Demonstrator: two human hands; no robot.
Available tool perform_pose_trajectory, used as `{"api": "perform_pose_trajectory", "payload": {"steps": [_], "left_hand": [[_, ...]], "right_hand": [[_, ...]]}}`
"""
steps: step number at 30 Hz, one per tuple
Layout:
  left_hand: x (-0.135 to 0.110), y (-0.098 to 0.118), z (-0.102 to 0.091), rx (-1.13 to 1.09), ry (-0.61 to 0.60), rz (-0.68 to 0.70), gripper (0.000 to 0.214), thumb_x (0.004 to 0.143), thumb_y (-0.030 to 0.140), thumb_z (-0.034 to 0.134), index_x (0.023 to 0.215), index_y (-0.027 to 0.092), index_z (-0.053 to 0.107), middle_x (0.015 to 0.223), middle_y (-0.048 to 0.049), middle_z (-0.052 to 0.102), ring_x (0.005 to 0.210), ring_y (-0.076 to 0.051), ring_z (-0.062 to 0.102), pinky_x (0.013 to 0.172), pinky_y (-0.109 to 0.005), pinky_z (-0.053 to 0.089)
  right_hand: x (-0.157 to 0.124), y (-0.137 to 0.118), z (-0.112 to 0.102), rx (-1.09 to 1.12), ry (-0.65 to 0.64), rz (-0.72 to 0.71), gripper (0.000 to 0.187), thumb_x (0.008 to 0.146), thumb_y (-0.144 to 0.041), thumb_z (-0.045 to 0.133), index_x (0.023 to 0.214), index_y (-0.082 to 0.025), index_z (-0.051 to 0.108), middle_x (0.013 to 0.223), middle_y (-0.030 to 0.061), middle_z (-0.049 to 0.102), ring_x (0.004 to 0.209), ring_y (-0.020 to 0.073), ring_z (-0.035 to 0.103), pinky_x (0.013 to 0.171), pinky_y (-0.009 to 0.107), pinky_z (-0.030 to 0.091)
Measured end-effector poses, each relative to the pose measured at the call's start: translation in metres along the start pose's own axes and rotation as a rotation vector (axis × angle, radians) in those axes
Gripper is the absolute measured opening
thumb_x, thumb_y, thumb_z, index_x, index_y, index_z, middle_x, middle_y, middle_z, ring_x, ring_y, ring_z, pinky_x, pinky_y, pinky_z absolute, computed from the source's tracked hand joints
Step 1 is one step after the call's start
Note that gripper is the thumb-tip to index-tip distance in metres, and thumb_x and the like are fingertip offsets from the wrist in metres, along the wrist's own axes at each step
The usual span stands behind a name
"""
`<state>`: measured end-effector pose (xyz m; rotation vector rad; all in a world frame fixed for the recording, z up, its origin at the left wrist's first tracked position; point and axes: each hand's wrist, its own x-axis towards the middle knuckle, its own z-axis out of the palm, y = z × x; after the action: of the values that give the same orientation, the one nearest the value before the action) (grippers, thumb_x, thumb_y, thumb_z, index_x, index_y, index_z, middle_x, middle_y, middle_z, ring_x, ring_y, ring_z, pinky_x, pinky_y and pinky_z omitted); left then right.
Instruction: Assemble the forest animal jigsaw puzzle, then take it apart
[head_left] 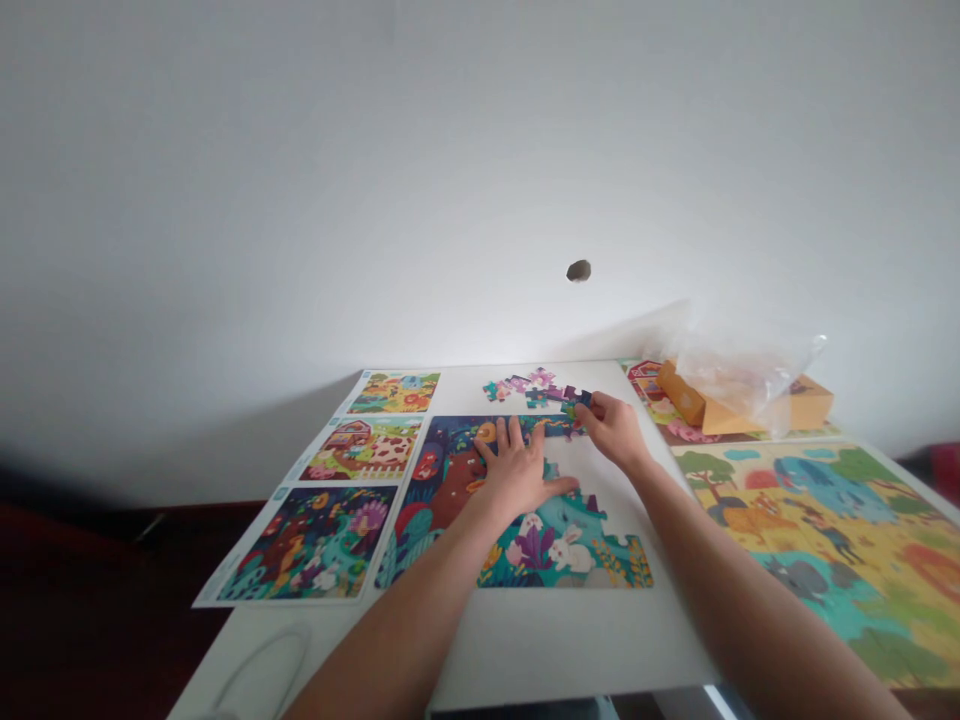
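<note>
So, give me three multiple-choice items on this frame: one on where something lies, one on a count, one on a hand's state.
1. Where do the loose jigsaw pieces lie relative to the partly built puzzle?
A) Beyond its far edge
B) Nearer the person than it
C) On top of the picture sheets

2. How many picture sheets run down the left of the puzzle?
A) Two
B) Three
C) Five

3. How is the left hand placed?
A) Curled in a fist
B) Raised in the air
C) Spread flat on the puzzle

Answers:
1. A, they sit on the table past the puzzle.
2. B, three sheets show, one below another.
3. C, its fingers are splayed on the puzzle.
</note>
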<state>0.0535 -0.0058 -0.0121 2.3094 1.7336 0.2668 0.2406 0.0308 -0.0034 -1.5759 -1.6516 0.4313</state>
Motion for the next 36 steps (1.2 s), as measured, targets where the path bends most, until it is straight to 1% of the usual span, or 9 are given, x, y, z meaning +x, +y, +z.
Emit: {"api": "perform_pose_trajectory", "payload": {"steps": [3, 5, 7, 11, 13, 17, 20, 25, 36], "left_hand": [[0.0, -0.002, -0.001, -0.093, 0.224, 0.097, 0.081, 0.073, 0.057, 0.071, 0.141, 0.024, 0.045, 0.139, -0.0184, 0.051, 0.134, -0.039, 0.039, 0.11, -0.063, 0.023], [0.003, -0.005, -0.002, -0.2, 0.332, 0.149, 0.08, 0.075, 0.042, 0.075, 0.145, 0.026, 0.04, 0.131, -0.0121, 0.059, 0.131, -0.033, 0.044, 0.111, -0.054, 0.029], [0.008, -0.008, -0.003, -0.281, 0.396, 0.186, 0.077, 0.076, 0.032, 0.076, 0.144, 0.029, 0.04, 0.12, -0.0066, 0.067, 0.126, -0.028, 0.048, 0.109, -0.049, 0.032], [0.012, -0.013, -0.002, -0.327, 0.504, 0.182, 0.058, 0.078, 0.028, 0.076, 0.132, 0.03, 0.054, 0.105, -0.0021, 0.073, 0.115, -0.026, 0.055, 0.106, -0.045, 0.035], [0.013, -0.014, -0.002, -0.334, 0.544, 0.183, 0.057, 0.078, 0.028, 0.076, 0.131, 0.029, 0.056, 0.104, -0.0021, 0.072, 0.112, -0.025, 0.056, 0.105, -0.043, 0.036], [0.011, -0.014, -0.003, -0.354, 0.584, 0.213, 0.06, 0.078, 0.028, 0.076, 0.134, 0.028, 0.054, 0.101, -0.0028, 0.071, 0.107, -0.024, 0.058, 0.101, -0.04, 0.04], [0.01, -0.015, -0.004, -0.354, 0.593, 0.21, 0.058, 0.079, 0.028, 0.075, 0.134, 0.028, 0.054, 0.099, -0.0031, 0.071, 0.106, -0.024, 0.059, 0.102, -0.04, 0.04], [0.011, -0.016, -0.003, -0.345, 0.602, 0.221, 0.057, 0.08, 0.025, 0.074, 0.133, 0.029, 0.055, 0.097, -0.0023, 0.07, 0.103, -0.023, 0.058, 0.1, -0.042, 0.041], [0.009, -0.016, -0.003, -0.342, 0.546, 0.243, 0.064, 0.081, 0.025, 0.073, 0.14, 0.029, 0.049, 0.099, -0.0035, 0.068, 0.105, -0.025, 0.057, 0.1, -0.042, 0.042]], "right_hand": [[0.001, -0.001, 0.002, 0.003, -0.01, -0.032, 0.031, 0.082, -0.042, 0.055, 0.06, -0.02, 0.052, 0.053, -0.0012, 0.053, 0.053, 0.0131, 0.044, 0.053, 0.025, 0.028], [0.001, 0.0, 0.003, 0.032, -0.058, -0.066, 0.034, 0.081, -0.043, 0.057, 0.057, -0.02, 0.049, 0.051, -0.0029, 0.047, 0.052, 0.0123, 0.04, 0.053, 0.025, 0.027], [0.002, 0.0, 0.004, 0.095, -0.119, -0.09, 0.036, 0.08, -0.046, 0.058, 0.057, -0.02, 0.047, 0.05, -0.0041, 0.043, 0.052, 0.0116, 0.037, 0.052, 0.025, 0.027], [0.0, -0.001, 0.006, 0.232, -0.19, -0.099, 0.039, 0.081, -0.05, 0.06, 0.059, -0.02, 0.048, 0.051, -0.0051, 0.04, 0.053, 0.0108, 0.034, 0.053, 0.025, 0.027], [-0.001, -0.002, 0.008, 0.298, -0.207, -0.092, 0.041, 0.081, -0.052, 0.061, 0.06, -0.019, 0.049, 0.052, -0.0052, 0.04, 0.053, 0.0105, 0.032, 0.052, 0.025, 0.026], [-0.002, -0.003, 0.011, 0.38, -0.234, -0.089, 0.042, 0.08, -0.055, 0.062, 0.061, -0.019, 0.052, 0.053, -0.0047, 0.041, 0.052, 0.0103, 0.032, 0.052, 0.025, 0.026], [-0.002, -0.003, 0.013, 0.401, -0.245, -0.077, 0.042, 0.079, -0.056, 0.063, 0.062, -0.018, 0.054, 0.053, -0.0047, 0.041, 0.052, 0.0103, 0.031, 0.051, 0.025, 0.025], [-0.003, -0.004, 0.013, 0.468, -0.253, -0.09, 0.045, 0.084, -0.056, 0.056, 0.06, -0.019, 0.048, 0.056, -0.0043, 0.038, 0.055, 0.0107, 0.032, 0.054, 0.025, 0.026], [-0.002, -0.009, 0.008, 0.512, -0.258, -0.091, 0.045, 0.084, -0.055, 0.054, 0.059, -0.019, 0.044, 0.057, -0.004, 0.034, 0.057, 0.0107, 0.031, 0.055, 0.026, 0.024]]}}
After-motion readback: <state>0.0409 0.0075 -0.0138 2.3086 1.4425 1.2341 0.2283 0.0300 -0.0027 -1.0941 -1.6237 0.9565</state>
